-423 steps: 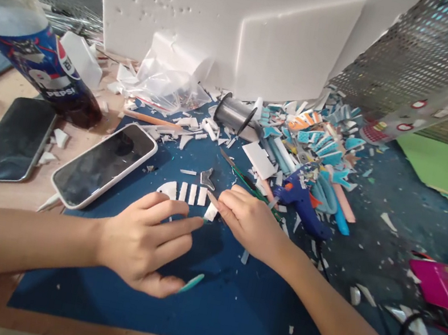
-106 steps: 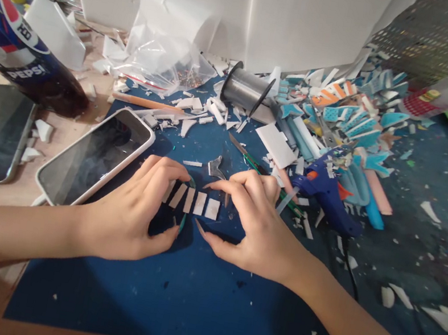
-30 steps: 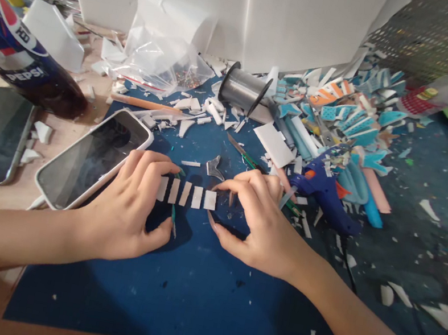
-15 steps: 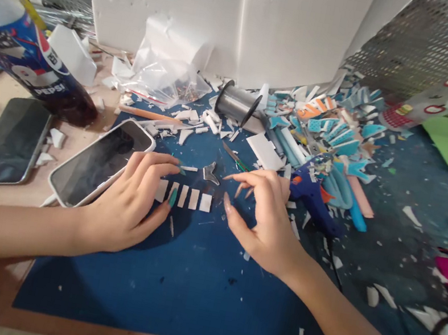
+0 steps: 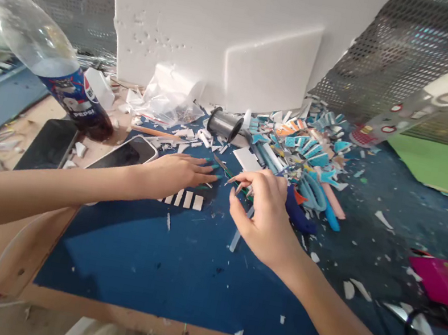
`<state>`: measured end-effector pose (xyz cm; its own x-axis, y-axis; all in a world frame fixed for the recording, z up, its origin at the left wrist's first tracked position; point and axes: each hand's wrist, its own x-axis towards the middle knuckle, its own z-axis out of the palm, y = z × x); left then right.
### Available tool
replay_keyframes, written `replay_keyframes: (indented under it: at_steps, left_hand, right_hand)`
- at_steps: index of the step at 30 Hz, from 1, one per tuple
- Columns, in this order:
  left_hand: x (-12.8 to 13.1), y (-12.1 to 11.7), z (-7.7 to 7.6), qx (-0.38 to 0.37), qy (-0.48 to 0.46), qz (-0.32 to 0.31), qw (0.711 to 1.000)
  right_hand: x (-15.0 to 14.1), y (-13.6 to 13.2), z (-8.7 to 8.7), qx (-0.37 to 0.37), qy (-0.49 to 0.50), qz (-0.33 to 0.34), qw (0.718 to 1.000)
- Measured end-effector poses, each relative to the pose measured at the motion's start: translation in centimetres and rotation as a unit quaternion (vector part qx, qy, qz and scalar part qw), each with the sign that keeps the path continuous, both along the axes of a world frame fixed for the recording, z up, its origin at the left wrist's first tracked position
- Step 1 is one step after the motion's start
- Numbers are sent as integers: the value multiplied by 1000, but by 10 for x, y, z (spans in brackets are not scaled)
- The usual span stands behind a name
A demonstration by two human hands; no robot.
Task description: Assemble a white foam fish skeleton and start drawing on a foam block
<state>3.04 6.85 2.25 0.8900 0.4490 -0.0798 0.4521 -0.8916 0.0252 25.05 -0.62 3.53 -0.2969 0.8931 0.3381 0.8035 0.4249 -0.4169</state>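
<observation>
Left hand (image 5: 177, 171) flat above white foam pieces (image 5: 187, 200), right hand (image 5: 262, 212) just beside, both grips empty

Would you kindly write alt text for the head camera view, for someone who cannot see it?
Two bare hands reach over a blue mat: the left hand lies flat above a row of small white foam pieces, and the right hand hovers beside it, fingers curled. Foam scraps, two phones, a Pepsi bottle and a blue glue gun surround them.

A craft workbench: blue cutting mat (image 5: 170, 273), foam offcuts (image 5: 306, 144) (heaped), glue gun (image 5: 300, 215), styrofoam slab (image 5: 232, 24)
</observation>
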Motion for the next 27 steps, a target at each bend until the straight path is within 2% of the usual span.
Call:
replay_keyframes:
  at_steps: [3, 6, 9, 11, 13, 16, 20, 23, 27]
  left_hand:
    - [7, 7, -5, 23, -16, -2, 1000]
    - [9, 8, -8, 45, -33, -3, 998]
    - [8, 6, -9, 64, -50, -8, 997]
    - [8, 4, -9, 73, -63, -8, 995]
    - [9, 3, -9, 78, -78, -4, 994]
    - [11, 6, -12, 75, -104, 1, 992]
    - [13, 13, -13, 60, -160, 27, 985]
    - [8, 12, -5, 46, -228, 74, 970]
    - [-3, -3, 11, -8, -330, 149, 932]
  right_hand:
    - [6, -8, 2, 1, -15, 9, 1000]
    - [18, -12, -2, 41, -44, -18, 998]
    - [36, -14, -8, 92, -108, -118, 983]
    - [49, -13, -12, 94, -159, -200, 962]
    - [61, -11, -18, 80, -208, -240, 945]
    - [73, -6, -26, 54, -261, -223, 938]
    - [75, 0, -30, 58, -271, -212, 937]
    - [76, 0, -30, 65, -264, -214, 938]
    - [77, -2, -29, 67, -242, -217, 943]
